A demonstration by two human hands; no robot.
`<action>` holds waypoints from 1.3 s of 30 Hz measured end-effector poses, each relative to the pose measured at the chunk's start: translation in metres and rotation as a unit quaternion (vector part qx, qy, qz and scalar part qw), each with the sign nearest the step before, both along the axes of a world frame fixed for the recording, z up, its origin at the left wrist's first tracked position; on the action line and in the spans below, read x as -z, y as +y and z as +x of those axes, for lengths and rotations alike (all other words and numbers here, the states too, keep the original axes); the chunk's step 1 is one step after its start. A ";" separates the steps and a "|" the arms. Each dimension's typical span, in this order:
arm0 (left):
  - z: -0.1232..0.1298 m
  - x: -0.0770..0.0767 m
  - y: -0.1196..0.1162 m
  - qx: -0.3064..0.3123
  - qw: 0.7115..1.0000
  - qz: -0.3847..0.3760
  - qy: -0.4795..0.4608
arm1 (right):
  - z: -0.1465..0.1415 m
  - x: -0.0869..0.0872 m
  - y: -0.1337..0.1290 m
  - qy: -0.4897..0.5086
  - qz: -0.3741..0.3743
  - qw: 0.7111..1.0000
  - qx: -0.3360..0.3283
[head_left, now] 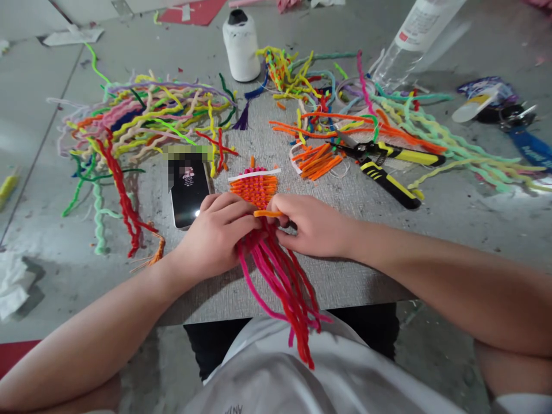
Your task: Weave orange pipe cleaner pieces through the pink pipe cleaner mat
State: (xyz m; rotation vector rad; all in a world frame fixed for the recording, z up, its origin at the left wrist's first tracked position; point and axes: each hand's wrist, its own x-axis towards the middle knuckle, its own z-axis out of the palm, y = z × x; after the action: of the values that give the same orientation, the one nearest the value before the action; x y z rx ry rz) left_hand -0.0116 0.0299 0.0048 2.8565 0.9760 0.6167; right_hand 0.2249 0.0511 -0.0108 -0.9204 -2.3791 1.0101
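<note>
A small weaving (254, 188) of orange and pink yarn lies near the table's front edge, with a white strip (254, 175) across its far end. Long pink and red strands (284, 282) trail from it over the edge toward my lap. My left hand (222, 227) rests on the weaving's left side, fingers bent over the strands and fingertips partly hidden. From the right, my right hand (308, 223) pinches a short orange yarn piece (267, 214) between thumb and forefinger, laid across the strands.
A phone (192, 192) lies left of the weaving. Pliers-like cutters (388, 167) and cut orange pieces (318, 162) are at right. Behind are yarn heaps (146, 115), a white bottle (241, 49) and a clear bottle (409, 43). Crumpled tissue (17, 282) is far left.
</note>
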 end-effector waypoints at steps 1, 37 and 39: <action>0.001 0.000 0.000 -0.003 1.000 0.001 0.000 | -0.001 0.000 0.000 -0.001 -0.003 1.000 0.002; -0.002 -0.002 0.004 0.023 0.994 -0.104 -0.029 | 0.002 0.004 0.001 0.076 0.265 0.957 -0.085; -0.001 -0.001 0.004 0.025 0.993 -0.111 -0.043 | 0.002 0.005 -0.001 0.085 0.232 0.964 -0.096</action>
State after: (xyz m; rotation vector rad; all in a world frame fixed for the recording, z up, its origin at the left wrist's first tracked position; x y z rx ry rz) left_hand -0.0129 0.0342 0.0062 2.6284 0.8964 0.5804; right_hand 0.2266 0.0504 -0.0156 -0.4217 -2.4307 0.5234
